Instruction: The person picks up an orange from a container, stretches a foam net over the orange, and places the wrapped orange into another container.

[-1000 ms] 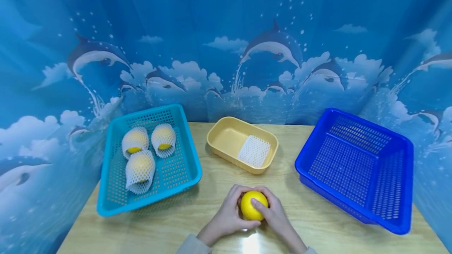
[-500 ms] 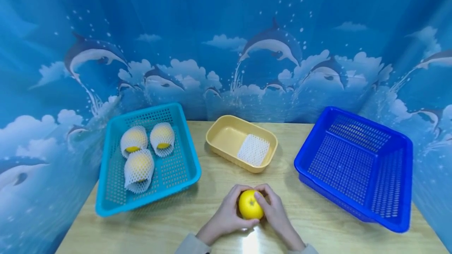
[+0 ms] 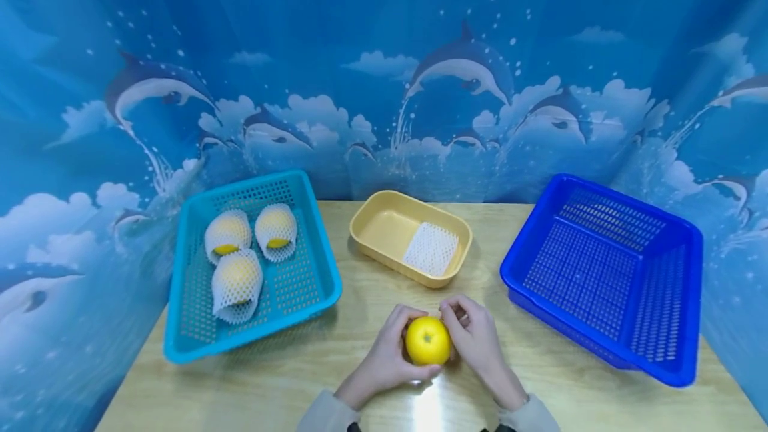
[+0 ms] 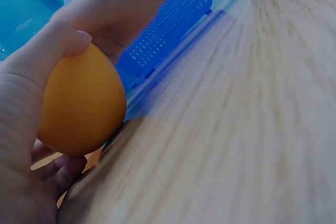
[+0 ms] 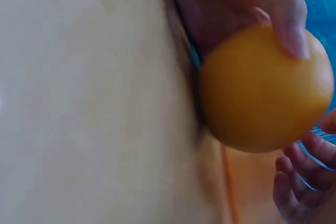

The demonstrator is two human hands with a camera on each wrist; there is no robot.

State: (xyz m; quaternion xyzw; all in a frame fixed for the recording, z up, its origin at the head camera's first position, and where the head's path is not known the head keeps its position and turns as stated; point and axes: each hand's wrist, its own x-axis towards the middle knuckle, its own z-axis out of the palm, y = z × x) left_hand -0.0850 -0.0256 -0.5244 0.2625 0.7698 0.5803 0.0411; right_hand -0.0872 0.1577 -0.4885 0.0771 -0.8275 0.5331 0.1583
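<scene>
A bare yellow round fruit (image 3: 427,341) sits low over the wooden table (image 3: 288,379) at front centre, between both hands. My left hand (image 3: 384,355) grips it from the left, thumb over the top and fingers underneath, as the left wrist view shows on the fruit (image 4: 81,103). My right hand (image 3: 477,339) lies just beside its right side with the fingers loosely curled. In the right wrist view those fingers (image 5: 302,182) stand a little apart from the fruit (image 5: 262,87) and hold nothing.
A teal basket (image 3: 240,347) at left holds three fruits in white foam nets (image 3: 240,282). Behind the hands a tan tray (image 3: 384,262) holds one flat foam net (image 3: 431,249). A blue basket (image 3: 660,312) stands at right. A blue dolphin curtain surrounds the table.
The fruit has been turned in the hands, so its stem dimple now faces up. My right fingers have come off its front and curled back beside it.
</scene>
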